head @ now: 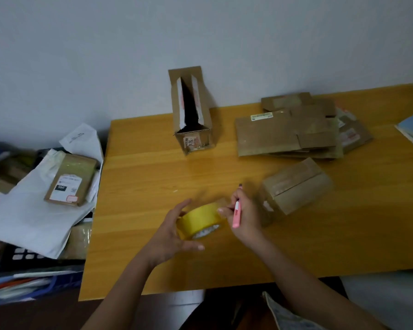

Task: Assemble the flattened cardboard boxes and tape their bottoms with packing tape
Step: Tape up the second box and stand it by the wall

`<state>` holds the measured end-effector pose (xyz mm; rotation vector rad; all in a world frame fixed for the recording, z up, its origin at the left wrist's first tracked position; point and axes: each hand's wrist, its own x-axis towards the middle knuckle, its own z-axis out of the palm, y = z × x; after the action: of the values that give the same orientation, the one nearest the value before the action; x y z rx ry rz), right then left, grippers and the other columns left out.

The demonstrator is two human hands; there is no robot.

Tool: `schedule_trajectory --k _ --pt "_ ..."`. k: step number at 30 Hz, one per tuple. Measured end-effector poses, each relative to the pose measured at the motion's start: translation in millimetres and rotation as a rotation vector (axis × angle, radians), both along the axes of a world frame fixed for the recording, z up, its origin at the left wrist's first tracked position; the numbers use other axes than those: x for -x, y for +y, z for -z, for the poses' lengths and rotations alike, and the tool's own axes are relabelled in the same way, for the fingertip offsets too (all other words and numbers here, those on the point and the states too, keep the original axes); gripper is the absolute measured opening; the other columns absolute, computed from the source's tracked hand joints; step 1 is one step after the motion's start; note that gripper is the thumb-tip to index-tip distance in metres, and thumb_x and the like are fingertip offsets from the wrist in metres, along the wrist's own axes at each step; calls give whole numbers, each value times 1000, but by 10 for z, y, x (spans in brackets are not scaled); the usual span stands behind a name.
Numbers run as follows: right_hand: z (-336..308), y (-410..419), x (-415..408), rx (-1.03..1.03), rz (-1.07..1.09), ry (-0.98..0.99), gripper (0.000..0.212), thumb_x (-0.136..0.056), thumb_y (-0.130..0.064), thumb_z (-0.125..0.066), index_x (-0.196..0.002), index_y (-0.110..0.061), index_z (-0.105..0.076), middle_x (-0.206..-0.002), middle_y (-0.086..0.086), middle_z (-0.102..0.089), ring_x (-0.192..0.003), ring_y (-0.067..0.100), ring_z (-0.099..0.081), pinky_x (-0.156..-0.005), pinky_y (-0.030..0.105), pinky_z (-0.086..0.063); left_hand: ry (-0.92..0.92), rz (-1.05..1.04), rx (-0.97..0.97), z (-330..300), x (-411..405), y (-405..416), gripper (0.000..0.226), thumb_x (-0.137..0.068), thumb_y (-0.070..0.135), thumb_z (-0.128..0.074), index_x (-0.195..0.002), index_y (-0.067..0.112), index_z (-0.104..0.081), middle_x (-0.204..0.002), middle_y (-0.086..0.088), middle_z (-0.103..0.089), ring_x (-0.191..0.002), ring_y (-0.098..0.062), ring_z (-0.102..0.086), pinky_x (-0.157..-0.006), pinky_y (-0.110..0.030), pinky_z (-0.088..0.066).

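On the wooden table [153, 163], the left hand [171, 231] grips the tape roll [200, 221]; the right hand [242, 214] holds a pink cutter [236, 214]. The folded box [296, 184] beside it probably needs taping next.

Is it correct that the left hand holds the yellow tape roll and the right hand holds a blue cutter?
Not quite. In the head view the cutter in the right hand is pink, not blue. The left hand does hold the yellow tape roll.

Plain pale wall [105, 44], wooden table [141, 234] against it — dim, even light, dark floor [34, 315]
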<state>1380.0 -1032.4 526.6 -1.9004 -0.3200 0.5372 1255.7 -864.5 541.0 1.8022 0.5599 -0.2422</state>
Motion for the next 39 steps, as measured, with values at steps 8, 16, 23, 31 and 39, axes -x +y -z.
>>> schedule_trajectory --k 8,16,23,31,39 --pt "256 310 174 -99 10 182 44 -75 -2 -76 -74 -26 -39 -75 4 -44 -72 19 -51 -66 41 -53 -102 -171 -203 262 455 344 61 -73 13 -81 -115 34 -43 -110 4 -58 -104 -6 -57 -82 -29 -48" --pt "405 624 93 28 156 137 50 -67 -2 -86 -68 -19 -39 -61 -3 -56 -57 8 -50 -60 27 -43 -56 73 -801 -35 430 742 62 -71 17 -81 -125 32 -54 -105 3 -49 -99 -21 -45 -80 -41 -41" --pt "522 678 -97 580 -26 -96 35 -77 -29 -78 -83 -26 -44 -81 1 -68 -79 28 -65 -64 34 -48 -26 152 -749 27 117 591 70 -73 42 -79 -137 41 -49 -105 7 -43 -93 -16 -32 -86 -38 -37" --pt "678 631 -85 790 -185 -339 33 -94 -30 -58 -123 -23 -44 -90 5 -69 -84 24 -67 -65 35 -55 58 277 -765 99 -247 415 69 -82 47 -71 -142 50 -36 -123 2 -39 -109 -18 -34 -96 -34 -31" --pt "582 590 -160 859 -165 -386 82 -75 -43 -78 -138 -12 -35 -121 9 -54 -116 25 -45 -65 33 -42 72 279 -740 88 -211 424 69 -82 46 -70 -142 49 -36 -119 3 -41 -105 -19 -37 -92 -36 -33"
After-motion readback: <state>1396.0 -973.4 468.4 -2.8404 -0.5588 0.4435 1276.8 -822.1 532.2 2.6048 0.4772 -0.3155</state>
